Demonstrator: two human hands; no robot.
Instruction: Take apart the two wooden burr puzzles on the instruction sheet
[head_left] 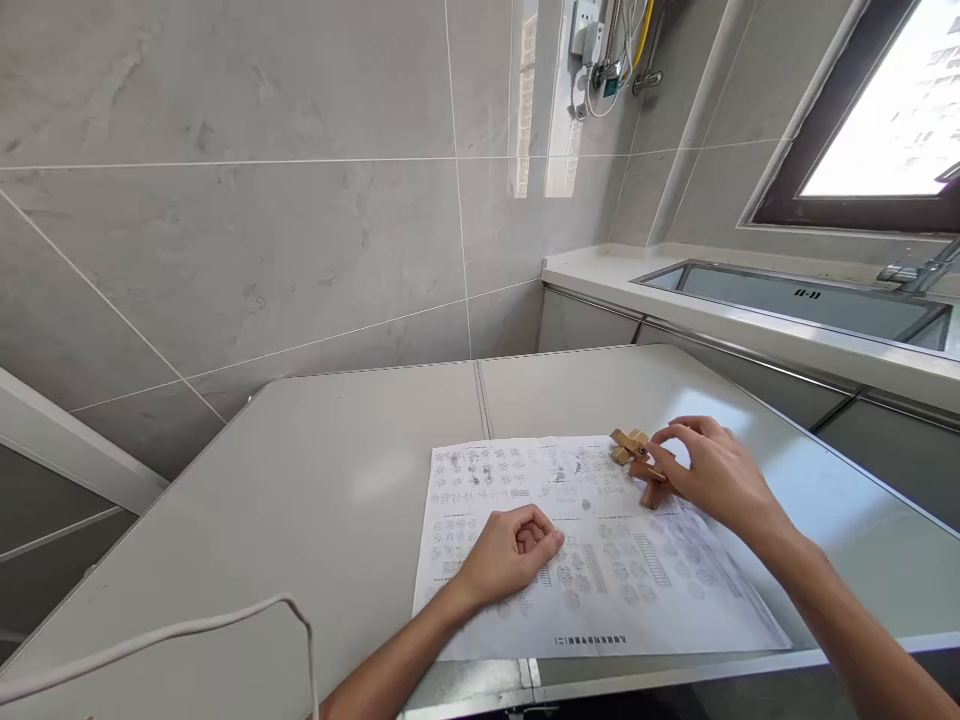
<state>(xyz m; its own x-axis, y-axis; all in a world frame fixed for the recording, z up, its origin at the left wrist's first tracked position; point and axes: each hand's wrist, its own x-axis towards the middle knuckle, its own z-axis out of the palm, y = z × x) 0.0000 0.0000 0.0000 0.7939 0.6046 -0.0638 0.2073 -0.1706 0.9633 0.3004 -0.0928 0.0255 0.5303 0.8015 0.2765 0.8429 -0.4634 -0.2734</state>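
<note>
My right hand (705, 470) is at the right upper part of a printed paper sheet (517, 625), with thumb and fingertips pinched at a brown wooden interlocking puzzle (652, 490). Right against it lies a lighter wooden interlocking puzzle (627, 446), close to the same fingertips. The fingers partly cover where the two puzzles meet, so the exact contact is hard to see. My left hand (514, 550) rests on the middle of the sheet, its fingers curled in and nothing visible in them. Rows of small diagrams fill the paper.
Under the sheet is a pale folding table (330, 510) with a seam across it. A white cable (187, 628) loops over its left front. Beyond the right side are a counter with a sink (795, 295) and a faucet (919, 272). A tiled wall (300, 250) stands behind.
</note>
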